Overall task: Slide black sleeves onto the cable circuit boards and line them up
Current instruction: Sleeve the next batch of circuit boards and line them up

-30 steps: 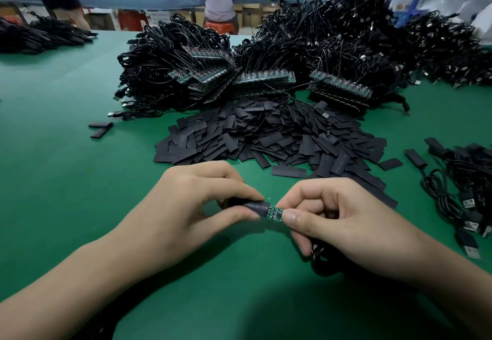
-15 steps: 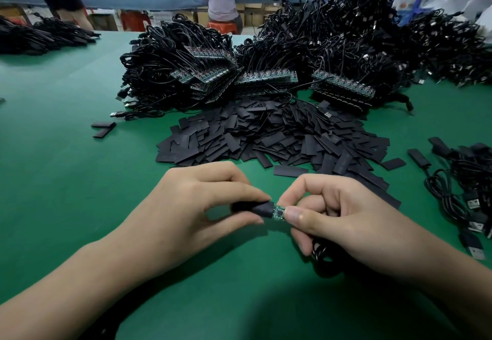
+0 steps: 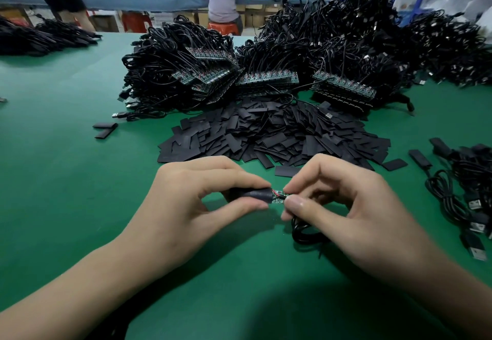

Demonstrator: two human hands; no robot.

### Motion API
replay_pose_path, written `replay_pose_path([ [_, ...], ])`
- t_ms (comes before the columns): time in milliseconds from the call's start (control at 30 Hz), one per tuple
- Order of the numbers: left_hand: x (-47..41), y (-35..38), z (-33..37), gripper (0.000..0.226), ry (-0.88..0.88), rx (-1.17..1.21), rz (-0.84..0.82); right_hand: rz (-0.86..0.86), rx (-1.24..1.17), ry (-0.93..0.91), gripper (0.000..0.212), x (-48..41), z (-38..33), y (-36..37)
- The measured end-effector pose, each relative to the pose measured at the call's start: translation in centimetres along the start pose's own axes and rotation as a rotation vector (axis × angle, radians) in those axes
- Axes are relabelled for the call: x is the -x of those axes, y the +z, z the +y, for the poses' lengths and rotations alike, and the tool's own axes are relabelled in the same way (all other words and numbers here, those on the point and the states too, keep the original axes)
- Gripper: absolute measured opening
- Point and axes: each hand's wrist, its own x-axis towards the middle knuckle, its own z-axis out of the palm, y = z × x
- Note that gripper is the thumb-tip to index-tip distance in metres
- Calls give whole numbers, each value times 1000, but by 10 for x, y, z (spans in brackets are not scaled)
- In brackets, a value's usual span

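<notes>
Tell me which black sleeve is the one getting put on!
Find the big pile of flat black sleeves on the green table, then look just nearer, at the left hand. It pinches one sleeve; unlike the loose ones, it has a green circuit board poking out.

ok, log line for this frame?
step: sleeving | left hand: pinches black sleeve | right hand: pinches circuit board, cable looped beneath | fit: partly on, board end exposed | status: not yet aligned

Sleeve pile (image 3: 279,134) on table (image 3: 53,180), cable heaps (image 3: 186,73) behind (more cables (image 3: 468,180) right).
</notes>
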Motion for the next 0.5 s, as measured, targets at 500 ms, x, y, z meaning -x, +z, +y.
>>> replay_pose_path([
  [500, -1, 2, 7, 19, -6, 37, -4, 124, 202, -241, 6, 1, 0, 8],
])
